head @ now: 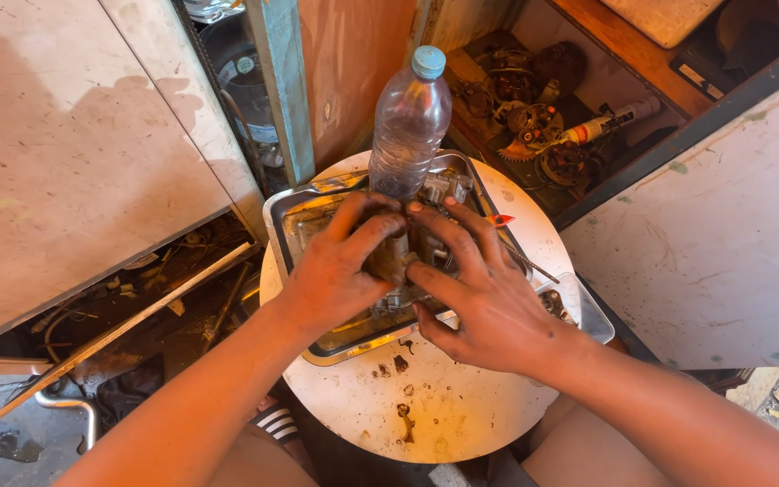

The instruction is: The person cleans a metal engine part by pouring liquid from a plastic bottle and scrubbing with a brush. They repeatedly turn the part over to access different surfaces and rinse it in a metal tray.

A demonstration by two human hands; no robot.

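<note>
Your work surface is a round white stool top (pixel 462 406), stained with rust and grease, set between pale panels and a shelf of greasy engine parts (pixel 534 117). On it sits a shallow steel tray (pixel 283 221), its long side running from near-left to far-right, with a smaller clear plastic container (pixel 588 311) touching its right edge. A clear plastic bottle (pixel 410 126) with a blue cap stands upright at the tray's far rim. In the tray lies a small metal carburettor-like part (pixel 396 257), grimy and partly hidden; its long axis appears to run away from you, toward the bottle, though its ends are covered. Your left hand (pixel 331 275) and right hand (pixel 489 302) meet over it, fingers curled together and clamped on its body from both sides. Judge it rigid, dense for its size and oily, hence slippery; grip the main casting, not the thin levers or rods projecting from it.
</note>
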